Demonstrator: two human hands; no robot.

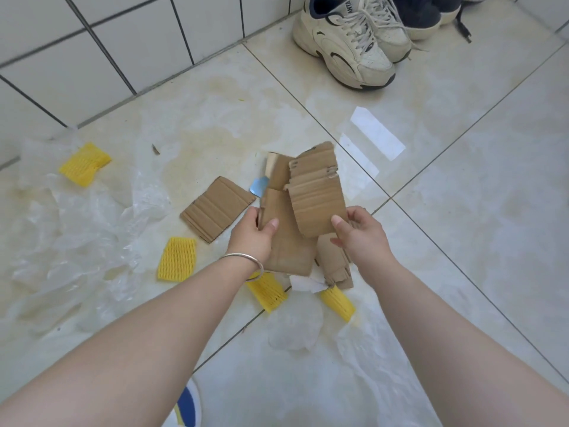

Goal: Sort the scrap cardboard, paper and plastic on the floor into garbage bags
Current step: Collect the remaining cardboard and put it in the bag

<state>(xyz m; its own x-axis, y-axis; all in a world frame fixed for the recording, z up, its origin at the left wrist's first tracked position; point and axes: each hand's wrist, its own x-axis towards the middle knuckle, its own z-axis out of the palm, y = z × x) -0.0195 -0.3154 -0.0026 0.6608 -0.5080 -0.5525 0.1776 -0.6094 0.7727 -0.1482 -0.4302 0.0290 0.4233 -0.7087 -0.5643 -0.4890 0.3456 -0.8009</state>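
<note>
Both hands meet at the centre of the view over the floor [462, 180]. Left hand [254, 235] pinches a flat cardboard sheet [286, 245] with its thumb on top, and right hand [360, 232] grips a torn corrugated cardboard piece [317, 195] the same way, laid over the first. Held overlapped like this, the pieces look to be gathered into one stack, probably so all the cardboard goes into a bag together; no bag is clearly in view.

One more loose cardboard piece [217, 208] lies flat at 9 o'clock of the hands, just beside them, and further torn scraps hang or lie under the stack, their number hard to tell. Four yellow foam nets [177, 260] show: one at 10 o'clock near the wall, one at 8 o'clock, two at 6 o'clock. Clear plastic film [77, 235] spreads from 8 to 10 o'clock, with more at 6 o'clock. A small blue scrap [258, 186] peeks out at 11 o'clock. Two pairs of shoes [348, 41] stand at 1 o'clock.
</note>
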